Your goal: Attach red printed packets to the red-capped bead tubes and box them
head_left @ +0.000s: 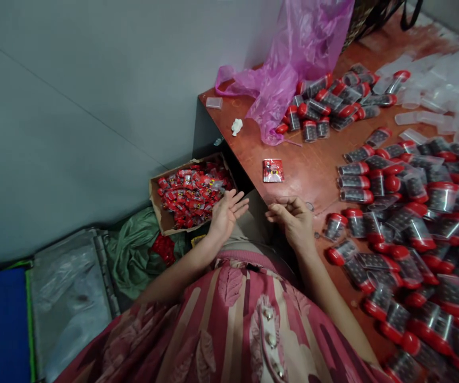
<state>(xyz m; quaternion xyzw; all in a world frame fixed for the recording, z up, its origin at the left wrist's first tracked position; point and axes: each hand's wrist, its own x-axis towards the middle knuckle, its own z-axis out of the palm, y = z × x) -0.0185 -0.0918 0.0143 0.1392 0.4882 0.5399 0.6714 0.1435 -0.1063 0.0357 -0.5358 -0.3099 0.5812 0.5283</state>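
Note:
My left hand (227, 213) is held palm up with its fingers apart and nothing in it. It is just beside the cardboard box (155, 199) full of small red wrapped packets (191, 191). Over the table's near edge, my right hand (293, 219) has thumb and fingertips pinched together; whatever may be between them is too small to make out. A flat red printed packet (273, 171) lies on the orange-brown table (311, 165), a little beyond the right hand. Small clear containers with red caps (352, 182) lie heaped to the right of that hand.
A pink plastic bag (289, 69) slumps over the table's far part. Many translucent empty containers (448, 90) lie at the back right. A crumpled white scrap (236, 126) and a small clear box (214, 102) are near the corner. Green cloth (133, 255) lies below left.

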